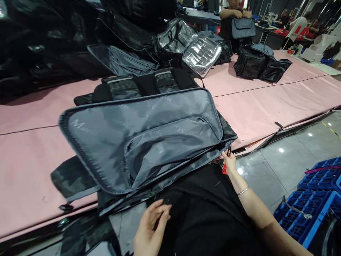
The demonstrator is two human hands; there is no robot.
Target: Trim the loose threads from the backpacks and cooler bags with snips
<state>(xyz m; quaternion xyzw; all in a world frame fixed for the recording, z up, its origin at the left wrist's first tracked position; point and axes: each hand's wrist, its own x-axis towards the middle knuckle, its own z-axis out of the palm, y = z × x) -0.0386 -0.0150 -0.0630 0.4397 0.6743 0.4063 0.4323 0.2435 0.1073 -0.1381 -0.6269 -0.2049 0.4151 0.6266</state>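
Observation:
A dark camouflage bag lies on the pink-covered table (245, 106), its grey-lined panel (106, 131) spread open towards me. At the bag's right corner, my right hand (230, 161) is closed around a small tool with red on it (224, 169), its dark tips pointing up beside the bag's edge. In front of my black clothing, below the bag's near edge, is my left hand (153, 225). Its fingers are curled with the thumb near the fingertips, and I see nothing between them. It does not touch the bag. Black straps lie behind the panel.
Bags with silver lining (202, 55) and a black bag (252, 62) stand farther back on the table. Large dark bags are piled at the upper left. Blue crates (301, 206) sit on the floor at right. Across the table a person holds a grey piece (243, 28).

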